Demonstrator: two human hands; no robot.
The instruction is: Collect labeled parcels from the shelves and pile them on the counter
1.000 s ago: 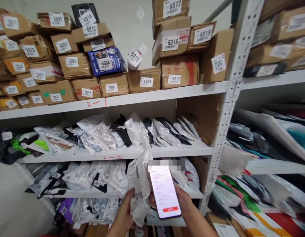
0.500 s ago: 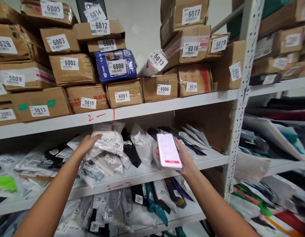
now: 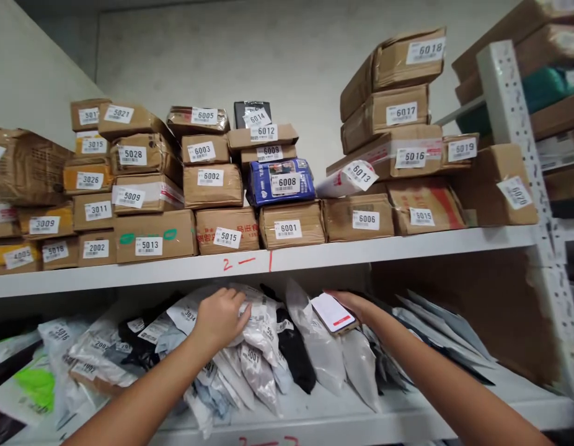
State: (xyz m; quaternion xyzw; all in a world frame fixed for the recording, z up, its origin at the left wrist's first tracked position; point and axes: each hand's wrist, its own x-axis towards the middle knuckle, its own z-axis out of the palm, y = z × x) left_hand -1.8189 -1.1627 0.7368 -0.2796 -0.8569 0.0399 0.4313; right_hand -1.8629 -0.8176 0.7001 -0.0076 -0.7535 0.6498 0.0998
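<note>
My left hand (image 3: 220, 317) reaches into the middle shelf and presses, fingers curled, on a white plastic parcel (image 3: 261, 322) in a row of labelled bags. My right hand (image 3: 356, 308) holds a lit smartphone (image 3: 332, 313) with its screen up, just above the grey and white bags (image 3: 324, 353) to the right of that parcel. A black bag (image 3: 294, 347) stands between the two hands.
The upper shelf (image 3: 315, 254) carries stacked cardboard boxes (image 3: 212, 186) with numbered labels and a blue package (image 3: 281, 181). A perforated steel upright (image 3: 524, 161) bounds the bay on the right. More flat mailers (image 3: 436, 328) lean at the right; a green item (image 3: 38, 387) lies at the far left.
The view has tilted upward. My left hand has moved right along the bags and now grips the white parcel deeper in the shelf. My right hand carried the phone further in, tilted flatter.
</note>
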